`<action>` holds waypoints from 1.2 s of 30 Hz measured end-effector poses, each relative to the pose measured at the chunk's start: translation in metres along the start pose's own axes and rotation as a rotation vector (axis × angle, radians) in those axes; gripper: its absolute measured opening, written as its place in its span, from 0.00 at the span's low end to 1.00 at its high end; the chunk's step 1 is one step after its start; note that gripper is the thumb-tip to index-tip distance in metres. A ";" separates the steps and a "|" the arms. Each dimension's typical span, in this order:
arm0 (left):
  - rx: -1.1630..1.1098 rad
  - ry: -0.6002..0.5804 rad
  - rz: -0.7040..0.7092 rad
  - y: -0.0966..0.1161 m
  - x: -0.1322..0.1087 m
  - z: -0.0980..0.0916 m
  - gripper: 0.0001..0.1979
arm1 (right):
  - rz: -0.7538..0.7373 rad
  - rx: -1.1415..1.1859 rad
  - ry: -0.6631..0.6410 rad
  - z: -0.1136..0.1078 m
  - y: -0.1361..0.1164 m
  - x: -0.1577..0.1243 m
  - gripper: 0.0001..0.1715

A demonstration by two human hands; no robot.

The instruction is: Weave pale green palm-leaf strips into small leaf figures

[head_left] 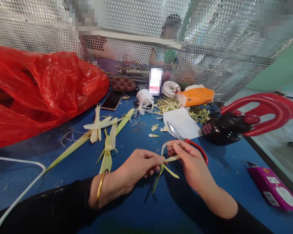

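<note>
Between thumb and fingers, my left hand (147, 162) pinches a small bundle of pale green leaf strips (171, 171), their loose ends hanging below. My right hand (187, 159) is closed on one strip of the same bundle, which loops up between the two hands. Just behind the right hand lie scissors (197, 148) with red handles, blades resting on a white paper sheet (182, 122). To the left on the blue table, two knotted leaf figures (107, 148) and long leaf strips (68, 152) lie flat. White string (145, 99) sits behind them.
A big red plastic bag (51, 81) fills the left, beside a phone (112, 99). A ribbon spool (171, 88), an orange tissue pack (196, 97) and leaf scraps lie at the back. At right are a black flask (222, 128) and a purple power strip (274, 188). A white cable (22, 160) crosses the left.
</note>
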State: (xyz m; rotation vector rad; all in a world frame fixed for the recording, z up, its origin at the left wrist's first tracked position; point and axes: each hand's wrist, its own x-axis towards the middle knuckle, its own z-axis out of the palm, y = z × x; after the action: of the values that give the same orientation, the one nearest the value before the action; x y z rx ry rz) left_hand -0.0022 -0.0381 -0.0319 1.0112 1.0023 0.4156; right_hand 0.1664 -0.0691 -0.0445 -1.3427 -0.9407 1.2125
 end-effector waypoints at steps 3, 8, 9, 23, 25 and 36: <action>-0.184 0.042 0.018 0.002 0.002 -0.003 0.10 | 0.031 0.137 0.107 -0.002 0.000 0.002 0.16; -0.336 0.041 0.072 0.004 0.001 -0.008 0.06 | 0.185 0.119 -0.110 0.004 0.001 -0.006 0.15; -0.328 0.016 0.067 0.004 0.001 -0.007 0.06 | 0.195 0.097 -0.195 0.006 0.001 -0.008 0.14; -0.188 0.045 0.086 -0.007 0.002 0.001 0.09 | 0.151 -0.024 -0.294 0.024 0.006 -0.016 0.16; -0.199 0.051 0.090 -0.007 0.002 0.002 0.10 | 0.158 -0.041 -0.290 0.024 0.008 -0.016 0.16; -0.315 0.080 0.017 -0.009 0.003 0.001 0.09 | -0.510 -0.672 -0.272 0.014 0.015 -0.028 0.11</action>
State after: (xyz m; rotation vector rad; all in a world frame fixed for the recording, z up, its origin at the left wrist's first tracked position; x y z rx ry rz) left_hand -0.0008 -0.0409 -0.0409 0.7242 0.9644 0.6118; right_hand 0.1461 -0.0956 -0.0544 -1.3212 -1.8709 0.7060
